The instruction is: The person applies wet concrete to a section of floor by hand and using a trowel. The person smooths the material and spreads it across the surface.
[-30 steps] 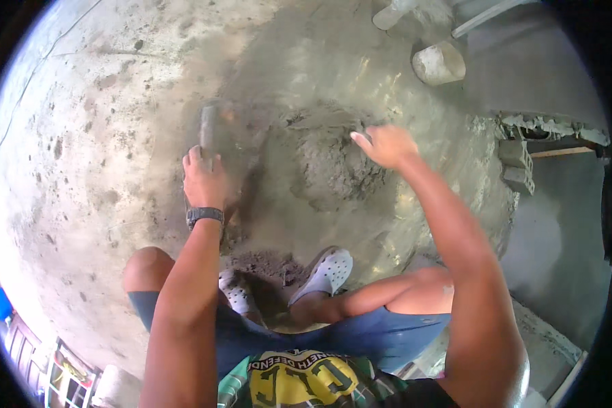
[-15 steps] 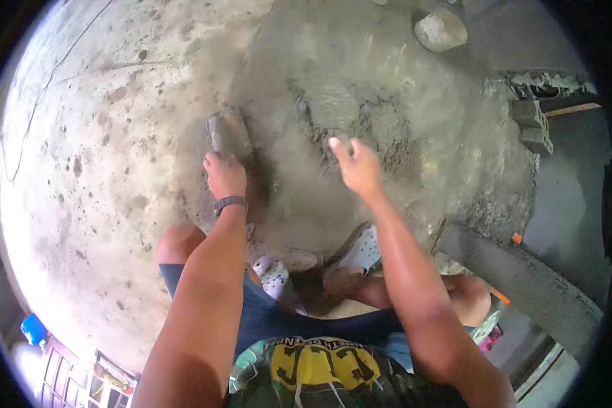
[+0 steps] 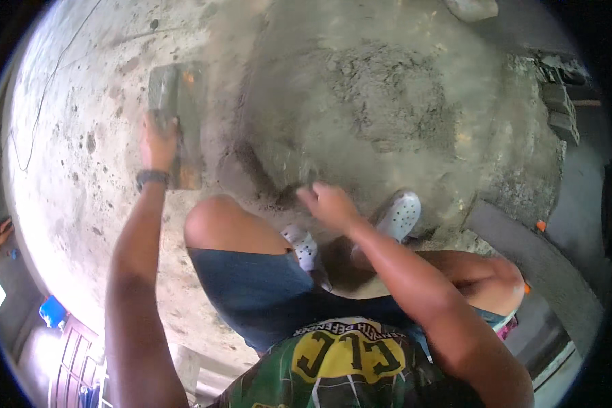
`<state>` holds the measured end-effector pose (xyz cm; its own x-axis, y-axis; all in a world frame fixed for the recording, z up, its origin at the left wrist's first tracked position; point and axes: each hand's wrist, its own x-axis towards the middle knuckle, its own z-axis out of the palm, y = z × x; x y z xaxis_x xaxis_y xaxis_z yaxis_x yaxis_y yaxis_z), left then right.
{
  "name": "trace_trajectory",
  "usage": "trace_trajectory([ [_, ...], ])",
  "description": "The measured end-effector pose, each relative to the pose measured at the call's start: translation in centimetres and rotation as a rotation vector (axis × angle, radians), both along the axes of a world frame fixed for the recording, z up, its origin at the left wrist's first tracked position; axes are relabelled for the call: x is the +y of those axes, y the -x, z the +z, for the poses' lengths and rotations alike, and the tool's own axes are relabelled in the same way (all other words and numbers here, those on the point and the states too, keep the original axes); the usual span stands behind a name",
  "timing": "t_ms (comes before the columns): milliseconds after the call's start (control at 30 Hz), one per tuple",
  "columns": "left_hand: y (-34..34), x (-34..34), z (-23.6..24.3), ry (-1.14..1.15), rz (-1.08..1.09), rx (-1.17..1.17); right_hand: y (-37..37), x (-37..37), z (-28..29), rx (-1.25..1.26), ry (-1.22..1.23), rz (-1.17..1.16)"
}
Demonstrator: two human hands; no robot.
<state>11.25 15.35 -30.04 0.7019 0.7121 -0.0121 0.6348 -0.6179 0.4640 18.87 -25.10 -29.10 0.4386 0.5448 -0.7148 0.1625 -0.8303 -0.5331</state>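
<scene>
My left hand (image 3: 160,139) is closed on the handle of a long, grey rectangular plastering float (image 3: 189,122). The float lies over the paler floor at left, its long side pointing away from me. My right hand (image 3: 330,205) is closed in front of my white clogs, at the near edge of the wet mortar. It seems to grip a trowel, whose blade is smeared by motion and hard to make out. Just ahead of this hand lies a dark ridge of loose mortar (image 3: 255,166). Farther off, a rough patch of mortar (image 3: 394,95) sits on the smoother grey surface.
My clogged feet, one clog (image 3: 400,216) showing plainly, stand close to the mortar. A pale rock-like lump (image 3: 472,8) is at the far edge. Hollow blocks (image 3: 561,112) and a concrete kerb (image 3: 537,251) bound the right side. A thin cable (image 3: 44,102) runs along the left.
My left hand has swung the float left and away from the mortar's edge. My right hand has drawn back toward my feet, uncovering the rough patch. The view has shifted.
</scene>
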Motion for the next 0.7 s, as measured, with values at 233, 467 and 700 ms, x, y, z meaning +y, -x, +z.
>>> trace_trajectory([
  [233, 6.8, -4.6, -7.1, -0.099, 0.197, 0.107, 3.1, 4.2, -2.4, 0.091, 0.035, -0.19],
  [467, 5.2, -6.0, -8.2, -0.112, 0.216, 0.261, -13.3, 0.7, -5.3, 0.076, -0.042, -0.743],
  [700, 5.3, -5.5, -6.0, -0.141, 0.268, 0.241, -10.5, 0.7, 5.5, 0.35, -0.282, -1.113],
])
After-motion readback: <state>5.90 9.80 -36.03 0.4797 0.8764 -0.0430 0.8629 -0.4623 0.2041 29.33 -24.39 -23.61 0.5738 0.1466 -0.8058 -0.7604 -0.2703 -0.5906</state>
